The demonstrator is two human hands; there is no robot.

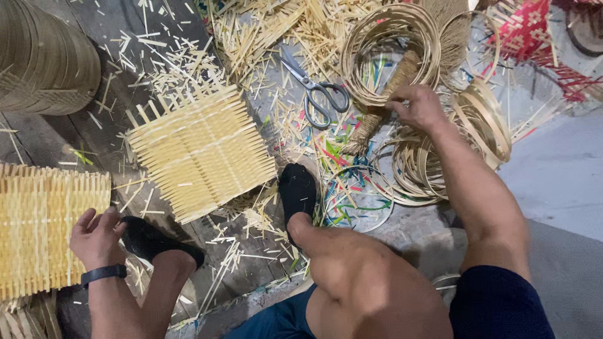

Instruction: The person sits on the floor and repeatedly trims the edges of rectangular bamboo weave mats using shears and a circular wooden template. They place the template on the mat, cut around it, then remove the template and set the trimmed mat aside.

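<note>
woven mat (pixel 38 232) cut off at left edge, round basket (pixel 44 56) cropped at top-left corner

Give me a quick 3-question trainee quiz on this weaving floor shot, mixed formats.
1. True or false: the right hand is on the scissors.
2. Multiple choice: the left hand rests nearest to A) the red woven piece, B) the flat woven mat at the left edge, C) the scissors.
3. Fill in: the square woven mat lies between the two black-socked ____.

Key: 1. False, it reaches into the bamboo hoops; the scissors lie apart, untouched. 2. B. 3. Feet.
</note>
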